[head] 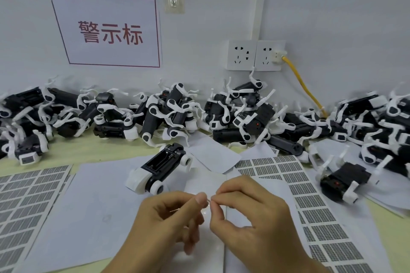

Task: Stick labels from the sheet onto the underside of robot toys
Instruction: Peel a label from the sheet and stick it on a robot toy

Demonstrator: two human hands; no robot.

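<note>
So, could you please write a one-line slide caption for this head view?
Both hands pinch a small clear label before an upturned robot toy, between label sheets.

Left hand (pixel 170 217) and right hand (pixel 248 213) pinch a small label (pixel 208 201) before an upturned robot toy (pixel 159 168).

Toy (pixel 159 167) w/ underside up, betw. label sheets (pixel 26 193) (pixel 310 197); toy pile (pixel 177 113) behind.
</note>
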